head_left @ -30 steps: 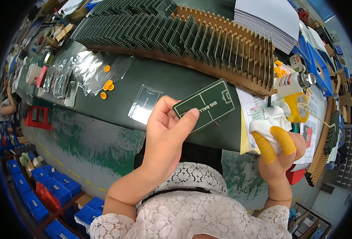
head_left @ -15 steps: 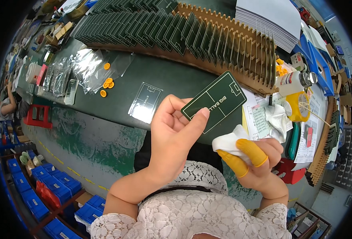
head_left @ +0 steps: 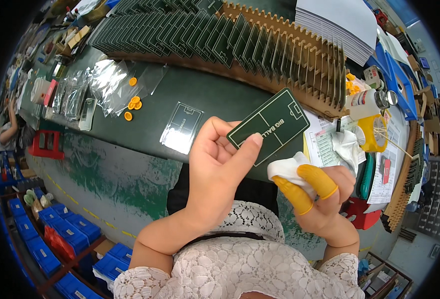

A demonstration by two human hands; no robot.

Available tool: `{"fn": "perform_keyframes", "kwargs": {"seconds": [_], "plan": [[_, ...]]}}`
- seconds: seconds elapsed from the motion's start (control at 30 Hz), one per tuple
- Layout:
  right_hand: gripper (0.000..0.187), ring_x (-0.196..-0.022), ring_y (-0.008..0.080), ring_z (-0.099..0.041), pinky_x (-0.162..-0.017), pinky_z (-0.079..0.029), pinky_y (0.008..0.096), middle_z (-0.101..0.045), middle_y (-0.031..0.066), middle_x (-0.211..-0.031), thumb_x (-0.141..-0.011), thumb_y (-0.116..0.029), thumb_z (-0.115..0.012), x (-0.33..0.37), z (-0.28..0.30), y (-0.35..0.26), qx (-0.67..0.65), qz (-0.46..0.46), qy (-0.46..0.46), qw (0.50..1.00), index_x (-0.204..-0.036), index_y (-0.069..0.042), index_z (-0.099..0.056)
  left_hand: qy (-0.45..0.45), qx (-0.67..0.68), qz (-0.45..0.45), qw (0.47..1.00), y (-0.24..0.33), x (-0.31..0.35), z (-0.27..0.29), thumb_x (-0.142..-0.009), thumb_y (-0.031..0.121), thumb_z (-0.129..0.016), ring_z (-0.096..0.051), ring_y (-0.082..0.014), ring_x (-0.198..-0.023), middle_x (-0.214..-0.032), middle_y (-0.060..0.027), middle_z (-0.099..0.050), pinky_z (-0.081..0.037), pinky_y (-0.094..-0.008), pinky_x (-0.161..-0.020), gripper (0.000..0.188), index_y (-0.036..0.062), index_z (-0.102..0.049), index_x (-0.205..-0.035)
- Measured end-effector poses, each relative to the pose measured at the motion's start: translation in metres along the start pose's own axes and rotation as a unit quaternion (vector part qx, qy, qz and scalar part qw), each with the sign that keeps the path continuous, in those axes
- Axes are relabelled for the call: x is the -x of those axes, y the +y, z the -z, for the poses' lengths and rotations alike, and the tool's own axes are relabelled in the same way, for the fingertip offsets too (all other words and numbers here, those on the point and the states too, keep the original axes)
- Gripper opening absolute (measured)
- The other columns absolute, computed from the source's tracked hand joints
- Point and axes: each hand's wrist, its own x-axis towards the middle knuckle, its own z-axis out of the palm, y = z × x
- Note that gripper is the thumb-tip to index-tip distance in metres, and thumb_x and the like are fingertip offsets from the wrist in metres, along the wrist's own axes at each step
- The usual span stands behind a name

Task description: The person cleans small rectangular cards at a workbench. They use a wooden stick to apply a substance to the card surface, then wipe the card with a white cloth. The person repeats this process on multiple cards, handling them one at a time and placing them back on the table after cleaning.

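Between thumb and fingers, my left hand [head_left: 217, 164] grips a dark green card [head_left: 274, 122] with white pitch lines and lettering, tilted up to the right. My right hand [head_left: 324, 194] wears yellow finger cots [head_left: 318, 181] on two digits and pinches a folded white cloth [head_left: 288, 167]. The cloth is just below the card's lower right edge, apart from it. A similar card [head_left: 182, 124], glossy with glare, lies on the dark green table left of my left hand.
Slotted brown racks [head_left: 279, 74] full of upright green cards [head_left: 180, 35] span the table's back. Orange round pieces [head_left: 135, 103] and clear plastic bags [head_left: 112, 82] lie left. On the right are a clear bottle [head_left: 364, 103], yellow tape roll [head_left: 372, 133], crumpled white cloth [head_left: 347, 149] and papers [head_left: 324, 142].
My right hand and its white cloth have shifted slightly, with the cloth's top folding down. The left hand and card are nearly still.
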Motion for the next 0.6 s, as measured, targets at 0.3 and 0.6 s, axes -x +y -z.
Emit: {"fn": "perform_keyframes", "kwargs": {"seconds": [0.3,0.6], "plan": [[0.039,-0.092,0.0265,-0.055,-0.08,-0.045,0.0345,-0.058,0.0094,-0.105,-0.074,0.003,-0.071,0.02,0.01,0.038,-0.144,-0.282,-0.009,0.949,-0.112,-0.009,-0.069,-0.082,-0.401,-0.391,0.824,0.006,0.001,0.023,-0.077,-0.011,-0.068,-0.066,-0.0192,-0.09,-0.101,-0.0128,-0.067,-0.053,-0.0292,-0.075,0.031,0.0016,-0.049,-0.098],[0.047,-0.1,0.0218,-0.058,-0.091,-0.044,0.0326,-0.06,0.009,-0.109,-0.081,-0.001,-0.068,0.048,0.01,0.062,-0.158,-0.362,-0.069,0.916,-0.127,-0.005,-0.055,-0.241,-0.597,-0.599,0.476,0.02,0.009,0.029,-0.077,0.006,-0.064,-0.064,-0.0205,-0.1,-0.102,-0.0014,-0.072,-0.049,-0.0322,-0.083,0.019,0.01,-0.046,-0.078]]}}
